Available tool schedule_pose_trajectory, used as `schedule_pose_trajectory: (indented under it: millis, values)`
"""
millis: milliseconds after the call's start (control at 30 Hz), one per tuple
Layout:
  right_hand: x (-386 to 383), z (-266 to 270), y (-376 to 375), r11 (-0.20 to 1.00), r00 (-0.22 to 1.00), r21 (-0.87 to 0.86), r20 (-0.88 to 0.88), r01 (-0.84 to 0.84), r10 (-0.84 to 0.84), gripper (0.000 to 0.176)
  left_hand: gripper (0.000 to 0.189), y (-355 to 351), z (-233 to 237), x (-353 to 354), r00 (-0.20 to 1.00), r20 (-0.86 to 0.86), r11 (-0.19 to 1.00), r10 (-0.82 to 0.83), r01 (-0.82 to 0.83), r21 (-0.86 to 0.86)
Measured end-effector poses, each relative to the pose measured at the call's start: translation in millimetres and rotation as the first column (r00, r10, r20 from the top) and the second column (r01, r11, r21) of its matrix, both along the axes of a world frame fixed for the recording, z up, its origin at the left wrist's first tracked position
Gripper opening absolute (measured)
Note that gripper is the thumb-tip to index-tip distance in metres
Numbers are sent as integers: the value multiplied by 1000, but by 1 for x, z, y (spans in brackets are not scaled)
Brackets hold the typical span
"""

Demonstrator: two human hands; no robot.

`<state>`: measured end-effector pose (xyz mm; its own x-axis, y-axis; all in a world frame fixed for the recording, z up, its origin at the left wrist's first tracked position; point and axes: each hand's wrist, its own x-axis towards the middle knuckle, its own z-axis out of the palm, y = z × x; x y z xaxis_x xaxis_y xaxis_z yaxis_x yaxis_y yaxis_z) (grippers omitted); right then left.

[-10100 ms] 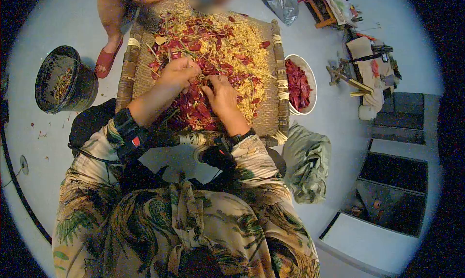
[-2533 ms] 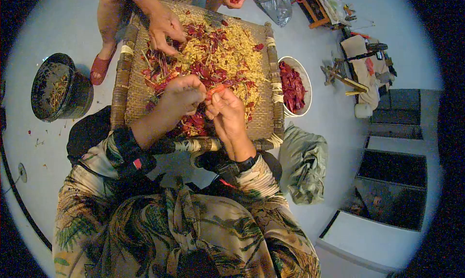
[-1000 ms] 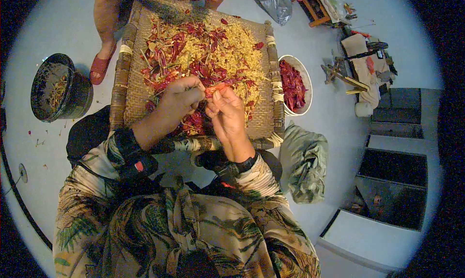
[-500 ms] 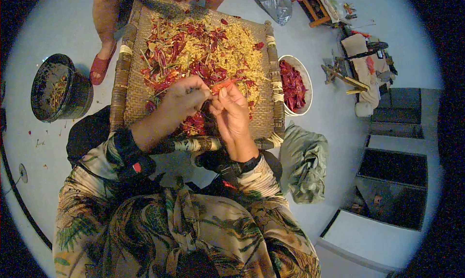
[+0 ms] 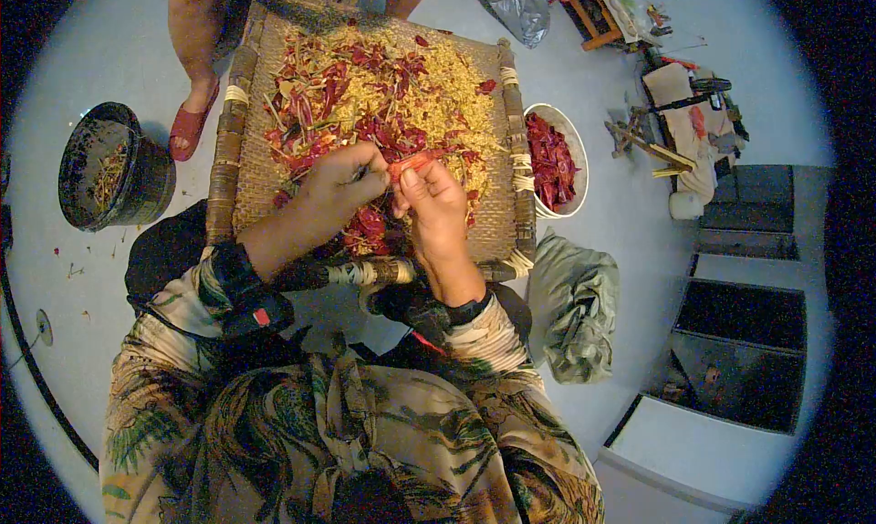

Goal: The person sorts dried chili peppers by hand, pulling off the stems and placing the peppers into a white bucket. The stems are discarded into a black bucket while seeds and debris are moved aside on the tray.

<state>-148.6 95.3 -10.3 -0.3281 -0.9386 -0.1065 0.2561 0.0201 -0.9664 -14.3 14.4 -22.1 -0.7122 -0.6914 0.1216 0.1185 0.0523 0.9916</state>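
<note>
A home is suggested — a plain room where simple handwork is done. A red slipper (image 5: 202,118) is worn on the smooth pale floor (image 5: 630,250), red peppers (image 5: 551,163) are kept in a white bucket (image 5: 584,179), and a woven tray (image 5: 488,236) is used near a black bucket (image 5: 155,191) and a crumpled sack (image 5: 584,314) — with household odds and ends (image 5: 692,127) left along one side.

In the upper middle, a woven tray (image 5: 493,232) bears yellow seeds (image 5: 456,77), with red peppers (image 5: 401,136) and stems (image 5: 275,113) strewn among them. On the pale floor (image 5: 593,81) stand a black bucket (image 5: 157,191) at left and a white bucket (image 5: 582,148) right of centre; a sack (image 5: 579,314) lies below the latter.
</note>
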Motion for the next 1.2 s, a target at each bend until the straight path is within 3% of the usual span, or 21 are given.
schedule_pose_trajectory:
  millis: [167,200,267,367,467,567,667,767,800,900,967,1033,1067,1100,1200]
  values:
    - [4,-9,4,1000,976,28,-217,6,0,13,18,5,6,3,965,234,973,118,-65,-221]
    - [5,-9,4,999,979,29,-205,18,-11,15,18,5,1,1,979,166,979,117,-86,-184]
    - [6,-9,5,999,983,32,-180,41,-35,19,19,6,-14,-2,992,28,988,122,-118,-103]
    - [7,-5,2,997,997,29,-48,66,-64,18,16,6,-6,-1,1000,3,916,-25,22,400]
    - [4,-11,3,997,980,44,184,70,-77,15,14,5,-4,1,993,-101,831,-66,111,545]
    - [-6,-11,1,997,976,20,208,-74,69,15,15,9,9,-1,993,118,937,-5,-37,349]
    - [-11,-11,-1,986,990,100,37,-137,134,14,13,10,10,4,996,85,997,40,-45,64]
    - [-9,-23,-5,993,985,-53,-138,-109,101,17,10,7,31,10,973,226,988,42,-7,-155]
    - [-7,-20,-6,997,997,-49,-52,-58,56,15,8,4,31,6,969,247,988,-11,48,-146]
    - [-9,-10,0,981,961,194,-271,-8,62,12,8,16,41,7,963,203,910,176,-81,-406]
    - [-3,-17,1,998,827,-12,-559,63,-59,9,8,21,41,5,950,173,859,260,-145,-492]
    - [-1,-16,3,982,679,-174,-714,67,-173,6,7,19,20,0,961,135,917,241,-180,-356]
    - [-3,-22,3,975,645,-208,-737,71,-204,7,6,15,-17,-6,977,101,971,187,-169,-167]
    - [-3,-20,3,976,616,-209,-761,68,-206,7,7,13,-19,-9,986,95,991,134,-135,6]
    - [-1,-10,7,967,540,-249,-807,54,-238,5,10,10,-18,-8,993,121,879,2,-60,473]
